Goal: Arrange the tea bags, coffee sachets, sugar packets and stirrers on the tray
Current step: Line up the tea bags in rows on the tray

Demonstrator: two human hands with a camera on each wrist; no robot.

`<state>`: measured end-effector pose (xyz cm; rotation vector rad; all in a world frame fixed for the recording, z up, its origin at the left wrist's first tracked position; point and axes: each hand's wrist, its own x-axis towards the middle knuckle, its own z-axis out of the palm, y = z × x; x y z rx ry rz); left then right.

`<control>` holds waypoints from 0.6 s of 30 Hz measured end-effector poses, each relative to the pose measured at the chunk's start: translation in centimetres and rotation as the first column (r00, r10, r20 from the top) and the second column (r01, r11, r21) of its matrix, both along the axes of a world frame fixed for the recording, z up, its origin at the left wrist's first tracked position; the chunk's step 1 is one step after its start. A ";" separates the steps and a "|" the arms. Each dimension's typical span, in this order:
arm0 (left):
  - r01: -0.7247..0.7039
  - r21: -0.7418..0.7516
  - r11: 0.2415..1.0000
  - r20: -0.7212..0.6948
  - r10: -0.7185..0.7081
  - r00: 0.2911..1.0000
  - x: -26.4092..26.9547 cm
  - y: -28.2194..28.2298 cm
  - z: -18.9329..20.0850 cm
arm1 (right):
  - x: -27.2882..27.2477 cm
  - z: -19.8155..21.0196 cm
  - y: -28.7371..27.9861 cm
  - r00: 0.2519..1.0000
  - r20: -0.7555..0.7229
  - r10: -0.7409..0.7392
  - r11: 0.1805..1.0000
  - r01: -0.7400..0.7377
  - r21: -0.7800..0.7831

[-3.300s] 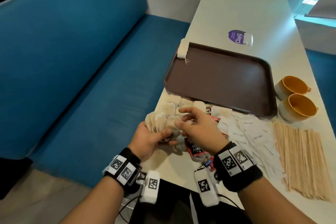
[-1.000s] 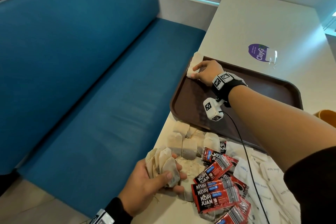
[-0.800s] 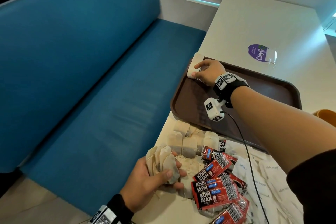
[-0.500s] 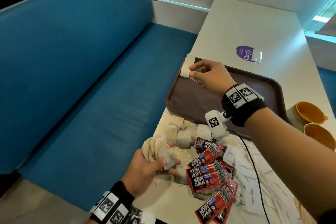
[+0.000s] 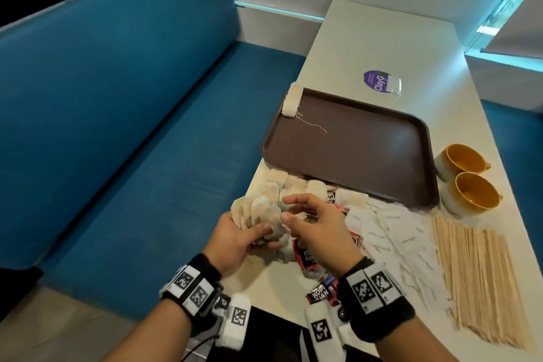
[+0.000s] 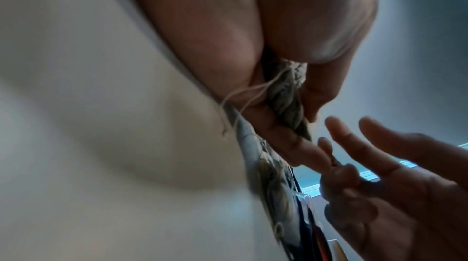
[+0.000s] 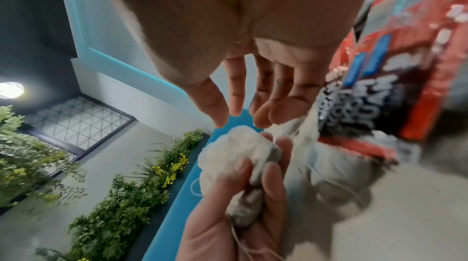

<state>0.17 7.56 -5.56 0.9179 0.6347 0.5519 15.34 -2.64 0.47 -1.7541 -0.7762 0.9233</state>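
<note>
We grip a fanned bunch of tea bags in our left hand at the table's near left edge. Our right hand hovers beside it, fingers spread, empty. A small tea-bag stack sits in the tray's far left corner.

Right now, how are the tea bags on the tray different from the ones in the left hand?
The tea bags on the tray stand in a neat row at its far left corner; nobody touches them. The tea bags in the left hand fan out loosely, gripped by the left hand. Both are pale paper bags with strings.
</note>
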 end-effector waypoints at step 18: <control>0.054 -0.006 0.999 -0.070 -0.054 0.996 -0.2 -0.1 0.8 | -0.3 -0.4 -0.3 0.995 -0.098 -0.035 0.999 0.032 -0.030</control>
